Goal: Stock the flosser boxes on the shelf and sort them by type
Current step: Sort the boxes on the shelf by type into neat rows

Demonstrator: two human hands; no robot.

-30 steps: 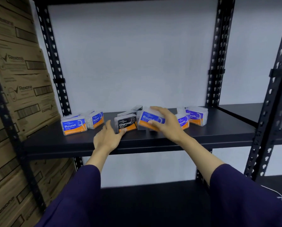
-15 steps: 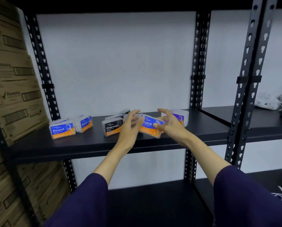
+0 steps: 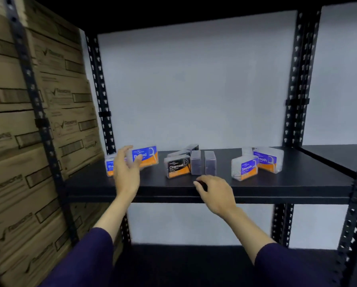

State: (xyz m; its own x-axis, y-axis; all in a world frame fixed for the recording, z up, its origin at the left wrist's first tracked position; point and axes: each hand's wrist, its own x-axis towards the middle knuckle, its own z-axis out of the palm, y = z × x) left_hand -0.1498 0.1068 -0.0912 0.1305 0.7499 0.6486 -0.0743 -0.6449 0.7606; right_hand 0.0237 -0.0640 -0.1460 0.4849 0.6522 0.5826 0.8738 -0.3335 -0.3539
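Gripping a blue-and-orange "Round" flosser box, the left hand holds it at the left end of the black shelf, thumb and fingers curled round its left end. The box's long axis runs left to right, label facing the camera, slightly tilted. Just behind the hand stands another Round box, partly hidden. The right hand rests at the shelf's front edge, fingers loosely curled, holding nothing. Mid-shelf a black Charcoal box faces forward, with two clear boxes standing end-on beside it. Further right, two Smooth boxes sit angled. Brown cartons are stacked at the left.
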